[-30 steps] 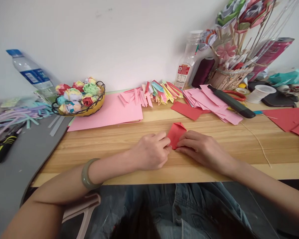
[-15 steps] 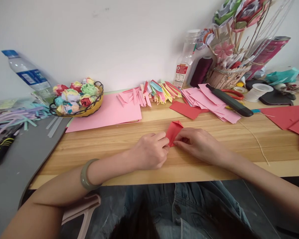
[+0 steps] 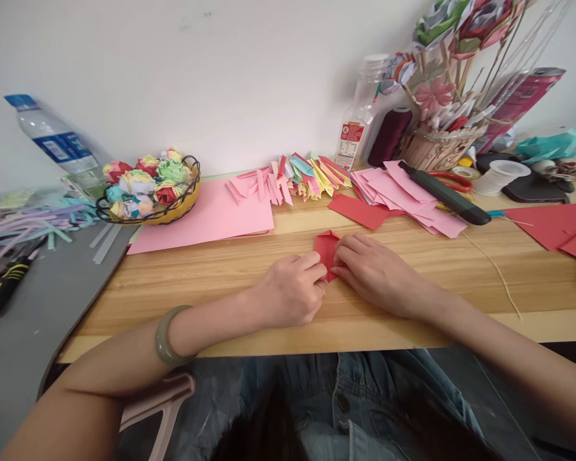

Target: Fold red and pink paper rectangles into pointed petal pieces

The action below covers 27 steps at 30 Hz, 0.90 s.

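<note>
Between my two hands, just above the wooden table [image 3: 211, 275], is a small piece of folded red paper [image 3: 324, 248]. My left hand [image 3: 292, 289] is closed, pinching the paper's lower left part. On its right edge my right hand [image 3: 374, 269] is closed too, thumb and fingers gripping the paper and covering part of it. The top end of the paper shows short folded corners. Beyond it lies a flat red paper strip [image 3: 358, 212], beside a stack of pink paper pieces [image 3: 398, 189].
A basket of paper flowers [image 3: 192, 198] sits on pink sheets [image 3: 221, 214]. Folded paper pieces [image 3: 312, 176] line the wall. A dark green cutter [image 3: 446, 195], a white spool [image 3: 502, 177] and red sheets [image 3: 537, 224] lie right. A water bottle [image 3: 60, 137] leans left.
My right hand has shifted slightly up and left over the paper's right edge. The paper has turned more upright and now shows less of its right side. My left hand stays in place.
</note>
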Each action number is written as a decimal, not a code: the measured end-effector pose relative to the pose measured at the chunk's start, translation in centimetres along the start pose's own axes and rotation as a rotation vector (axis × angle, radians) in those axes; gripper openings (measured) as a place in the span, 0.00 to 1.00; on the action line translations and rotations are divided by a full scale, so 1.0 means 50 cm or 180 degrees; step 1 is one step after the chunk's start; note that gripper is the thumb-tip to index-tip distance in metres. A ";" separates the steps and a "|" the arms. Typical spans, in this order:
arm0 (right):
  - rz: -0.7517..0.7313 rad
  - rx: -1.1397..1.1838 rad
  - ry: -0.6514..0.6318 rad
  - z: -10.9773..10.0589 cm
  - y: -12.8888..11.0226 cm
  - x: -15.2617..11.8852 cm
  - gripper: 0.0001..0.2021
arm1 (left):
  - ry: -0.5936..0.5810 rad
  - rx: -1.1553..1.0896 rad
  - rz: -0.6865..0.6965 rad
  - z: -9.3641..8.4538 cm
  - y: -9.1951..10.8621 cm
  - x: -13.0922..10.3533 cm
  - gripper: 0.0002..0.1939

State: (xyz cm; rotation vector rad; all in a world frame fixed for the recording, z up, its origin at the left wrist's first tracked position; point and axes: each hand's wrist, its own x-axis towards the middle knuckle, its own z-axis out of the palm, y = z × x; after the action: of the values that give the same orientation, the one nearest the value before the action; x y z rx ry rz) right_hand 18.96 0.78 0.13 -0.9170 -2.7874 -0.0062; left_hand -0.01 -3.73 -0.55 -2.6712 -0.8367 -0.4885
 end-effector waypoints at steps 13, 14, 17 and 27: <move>0.0183 -0.0291 -0.0197 -0.019 -0.007 0.008 0.09 | 0.0006 0.0067 -0.0027 -0.007 0.004 0.004 0.12; 0.0201 -0.0301 -0.0189 -0.019 -0.008 0.008 0.09 | -0.0034 0.0070 -0.0022 -0.007 0.004 0.004 0.12; 0.0235 -0.0315 -0.0169 -0.018 -0.010 0.007 0.09 | -0.0102 0.0075 -0.0006 -0.006 0.003 0.002 0.12; 0.0332 -0.0138 -0.0133 -0.011 -0.009 0.006 0.08 | 0.0102 -0.0073 -0.0180 -0.003 0.004 0.005 0.11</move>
State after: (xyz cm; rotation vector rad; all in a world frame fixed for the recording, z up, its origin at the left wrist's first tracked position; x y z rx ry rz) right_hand 18.55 0.55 0.77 -1.0841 -2.7839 -0.0318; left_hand 0.26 -3.80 -0.31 -2.6592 -0.9048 -0.5560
